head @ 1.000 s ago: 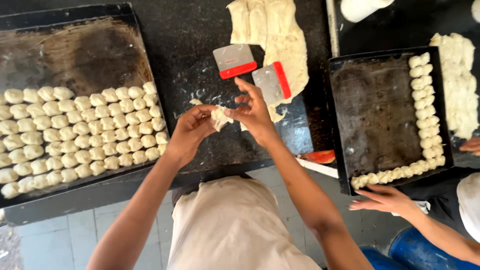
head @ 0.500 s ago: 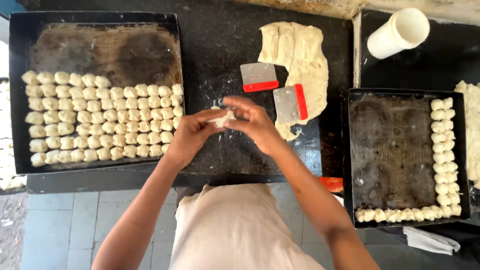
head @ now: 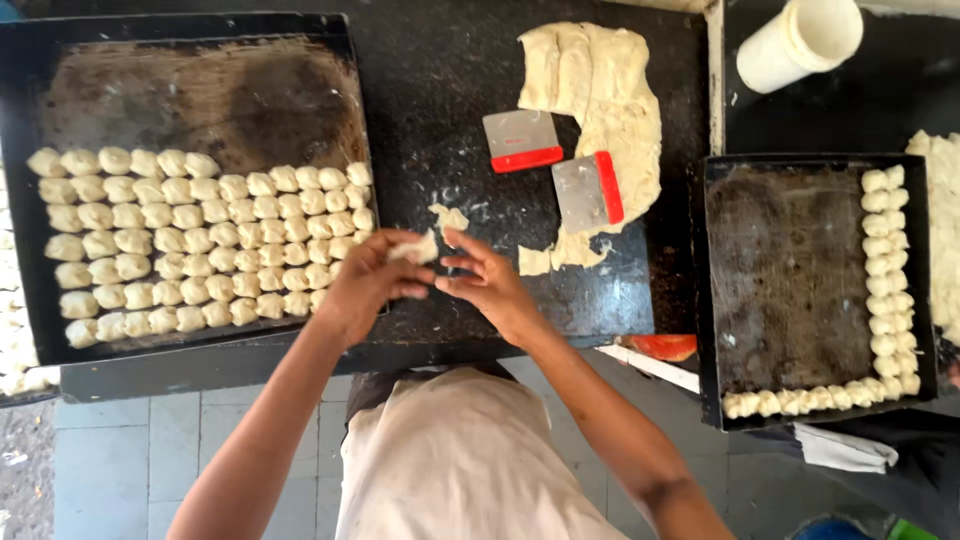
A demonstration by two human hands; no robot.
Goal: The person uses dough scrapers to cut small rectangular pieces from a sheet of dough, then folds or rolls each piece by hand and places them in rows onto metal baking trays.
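Got my left hand (head: pixel 365 285) curled round a small lump of dough (head: pixel 415 248), fingers closed on it from underneath, and my right hand (head: pixel 490 280) half open, fingertips just pinching at its edge. The lump sits between both hands, just above the dark bench (head: pixel 440 120). It looks super soft and light, probably a bit tacky, so I'd say it squashes with any real squeeze; a gentle pinch at the edges with a cupped palm underneath seems the way to hold it.

Just past my fingers there's another small scrap of dough (head: pixel 447 217) on the bench. Further out lie two scrapers with red handles (head: pixel 521 140) (head: pixel 588 190), touching the big flat dough sheet (head: pixel 605 110). On my left is a tray (head: pixel 200 90) with rows of shaped dough pieces (head: pixel 200 245). On the right, a second tray (head: pixel 790 260) with pieces along its right and bottom edges, and a white cup (head: pixel 800 40) beyond it.
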